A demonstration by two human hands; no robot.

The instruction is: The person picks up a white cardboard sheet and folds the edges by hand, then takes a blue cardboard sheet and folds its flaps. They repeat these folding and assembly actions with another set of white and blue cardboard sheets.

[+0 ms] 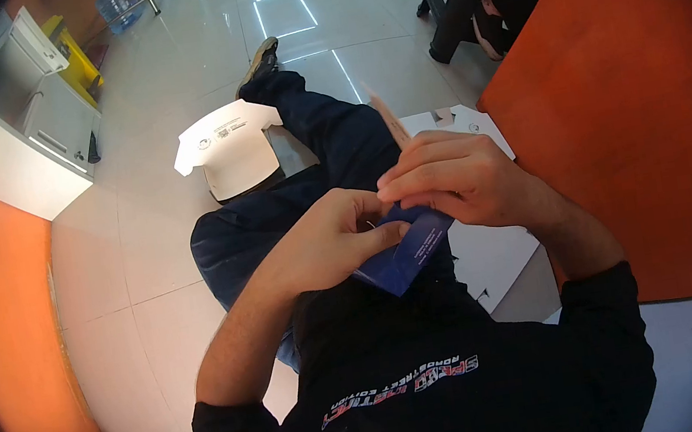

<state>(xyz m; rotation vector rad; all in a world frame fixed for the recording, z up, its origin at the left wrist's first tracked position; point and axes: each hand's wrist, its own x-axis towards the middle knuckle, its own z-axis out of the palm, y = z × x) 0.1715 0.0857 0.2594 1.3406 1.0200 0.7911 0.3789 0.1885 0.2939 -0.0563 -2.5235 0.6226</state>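
A dark blue folded cardboard piece [409, 262] with small white print is held over my lap, in front of my black shirt. My left hand [327, 240] grips it from the left, thumb pressed on its upper face. From the right, my right hand [468, 178] pinches its upper edge, fingers bent close to my left fingertips. A thin brownish cardboard flap [388, 120] stands up above my right knuckles, seen nearly edge-on. The fingers hide the middle of the piece.
A cream shirt-shaped cardboard cut-out [236, 147] lies by my legs on the tiled floor. White cardboard sheets [491, 258] lie at my right. An orange panel [624, 136] stands close on that side. A person's shoe [489, 29] shows by a black stool [451, 5]. An opened cabinet [19, 93] is far left.
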